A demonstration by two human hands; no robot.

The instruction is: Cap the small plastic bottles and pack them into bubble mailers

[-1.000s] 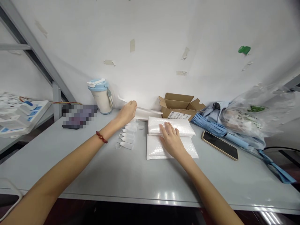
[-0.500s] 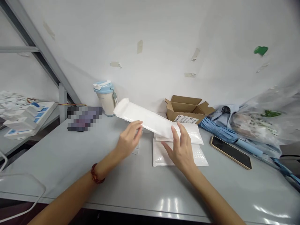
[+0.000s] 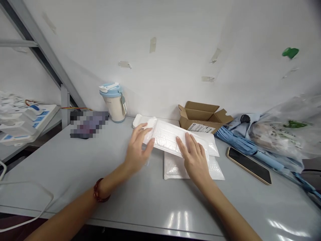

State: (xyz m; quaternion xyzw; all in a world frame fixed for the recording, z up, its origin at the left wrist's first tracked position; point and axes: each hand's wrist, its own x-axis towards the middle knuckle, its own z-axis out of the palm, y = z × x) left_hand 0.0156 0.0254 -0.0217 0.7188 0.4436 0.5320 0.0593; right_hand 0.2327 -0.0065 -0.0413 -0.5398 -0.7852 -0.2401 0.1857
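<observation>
A white bubble mailer (image 3: 167, 135) lies slanted over other white padded mailers, its flap end (image 3: 144, 122) to the left. My left hand (image 3: 136, 147) is at that flap end, index and middle fingers stretched over it, thumb apart near the lower edge. On the mailer's right half rests my right hand (image 3: 197, 155), fingers laid on the bubbly surface and gripping nothing. Beneath, another padded mailer (image 3: 175, 169) sticks out toward me. Part of a further mailer (image 3: 213, 145) shows at the right.
An open cardboard box (image 3: 200, 117) stands behind the mailers. To the right lie a phone (image 3: 249, 165), a folded blue umbrella (image 3: 238, 140) and a clear plastic bag (image 3: 283, 130). A lidded cup (image 3: 114, 105) stands at the back left of the grey table (image 3: 140, 204).
The top mailer has turned from a raised, tilted position to lying flatter, its bubbly face now showing. My right fingers have come down onto it; my left hand has shifted slightly.
</observation>
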